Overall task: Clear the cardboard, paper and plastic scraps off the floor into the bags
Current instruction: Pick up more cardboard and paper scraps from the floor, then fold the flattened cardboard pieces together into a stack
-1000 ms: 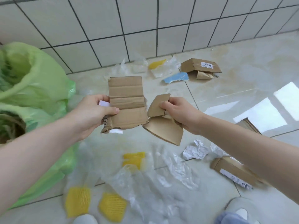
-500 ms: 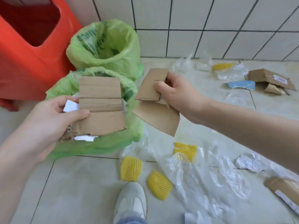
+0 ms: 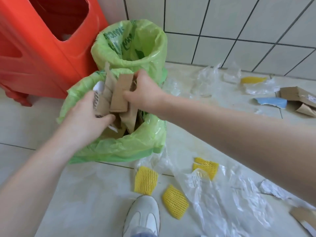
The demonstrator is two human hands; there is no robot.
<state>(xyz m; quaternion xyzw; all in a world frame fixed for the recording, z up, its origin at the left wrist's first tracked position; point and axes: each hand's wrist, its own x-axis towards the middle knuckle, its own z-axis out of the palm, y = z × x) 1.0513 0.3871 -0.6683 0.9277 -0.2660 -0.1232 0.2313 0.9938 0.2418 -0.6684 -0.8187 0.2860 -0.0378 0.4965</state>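
Two green bags stand by the wall: a near bag (image 3: 119,147) and a far bag (image 3: 147,53). Both hands are over the near bag's mouth. My left hand (image 3: 85,117) grips a folded brown cardboard piece (image 3: 100,100) with a white paper scrap on it. My right hand (image 3: 145,94) grips another brown cardboard piece (image 3: 119,94), its lower end pointing down into the bag. More cardboard lies inside the near bag. Clear plastic film (image 3: 222,199), yellow foam nets (image 3: 145,180) and crumpled paper (image 3: 273,189) lie on the floor.
An orange plastic stool or bin (image 3: 42,48) stands left of the bags. A torn cardboard box (image 3: 297,96), a blue scrap (image 3: 271,101) and more plastic (image 3: 205,81) lie at the right by the tiled wall. My grey shoe (image 3: 142,218) is at the bottom.
The view swung left onto the bags. Both hands carried their cardboard pieces from mid-air over the floor to the near bag's opening and tipped them downward into it.
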